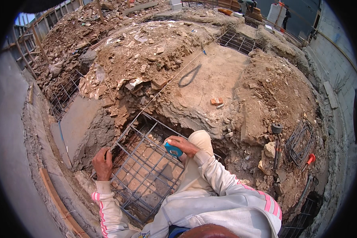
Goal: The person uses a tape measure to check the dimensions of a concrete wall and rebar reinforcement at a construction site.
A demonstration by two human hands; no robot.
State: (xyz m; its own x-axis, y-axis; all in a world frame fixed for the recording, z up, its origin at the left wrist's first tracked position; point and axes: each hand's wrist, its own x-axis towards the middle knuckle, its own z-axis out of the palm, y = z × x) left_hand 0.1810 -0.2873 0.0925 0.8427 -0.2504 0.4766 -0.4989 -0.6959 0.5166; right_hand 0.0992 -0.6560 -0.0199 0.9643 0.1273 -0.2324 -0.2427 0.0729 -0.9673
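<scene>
A rebar cage [146, 152] of crossed steel bars sits in the pit before me. My right hand [186, 147] is closed around a blue tape measure [173, 149], held above the cage beside my bent knee. At the cage's left edge is my left hand [103, 163]. Its fingers are curled and pinched together, and what lies between them is too small to make out. A thin string line [173, 77] runs from the far right down across the cage's far corner toward my left hand.
Rubble and soil [146, 51] rise beyond the pit. Fresh mortar [94, 135] borders it at left, near a wooden plank [55, 198]. At right lie coiled wire [300, 142], a hammer [277, 152] and an orange-red funnel-like piece [311, 158]. A broken brick [216, 101] lies ahead.
</scene>
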